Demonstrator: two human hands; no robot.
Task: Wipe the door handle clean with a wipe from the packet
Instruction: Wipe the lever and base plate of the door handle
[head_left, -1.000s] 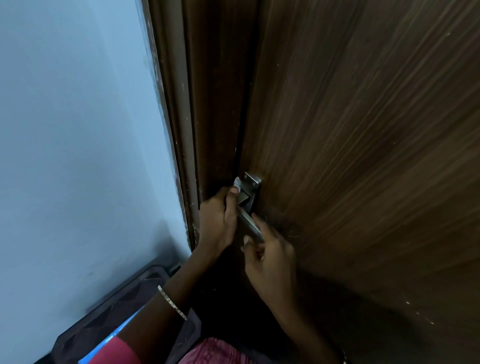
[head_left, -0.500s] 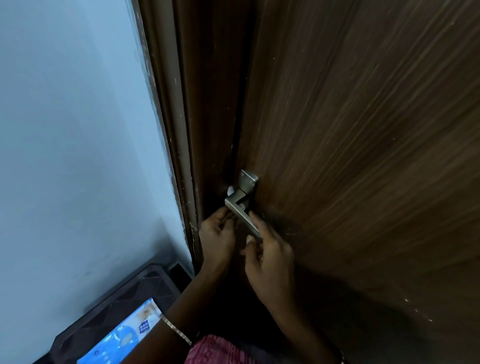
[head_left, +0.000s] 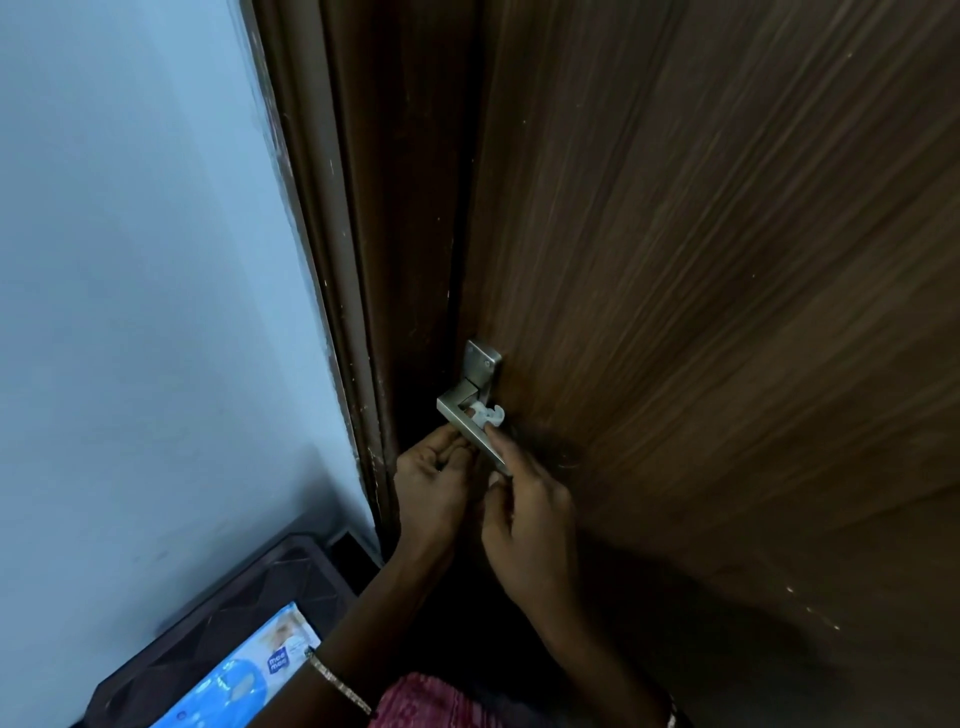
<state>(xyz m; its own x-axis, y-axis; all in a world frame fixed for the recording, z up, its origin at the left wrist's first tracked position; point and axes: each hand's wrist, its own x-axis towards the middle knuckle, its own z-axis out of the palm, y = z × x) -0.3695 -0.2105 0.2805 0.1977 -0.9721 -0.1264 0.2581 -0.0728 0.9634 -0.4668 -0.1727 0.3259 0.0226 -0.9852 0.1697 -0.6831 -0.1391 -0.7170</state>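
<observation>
Brushed-steel lever door handle (head_left: 470, 415) sits on the dark brown wooden door (head_left: 701, 312); a crumpled white wipe (head_left: 490, 415) is tucked behind it. Right hand (head_left: 524, 514) fingers pinch the lever, left hand (head_left: 434, 480) fingers curl beneath, and the blue wipe packet (head_left: 244, 675) lies lower left

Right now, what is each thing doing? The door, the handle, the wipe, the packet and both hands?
Door: shut, or nearly, against its frame.
Handle: lever slanting down toward the hands.
Wipe: bunched up, pressed behind the lever near the plate.
Packet: lying flat on a dark mat by the wall.
Left hand: curled under the lever, holding the wipe.
Right hand: fingers steadying the lever's end.
</observation>
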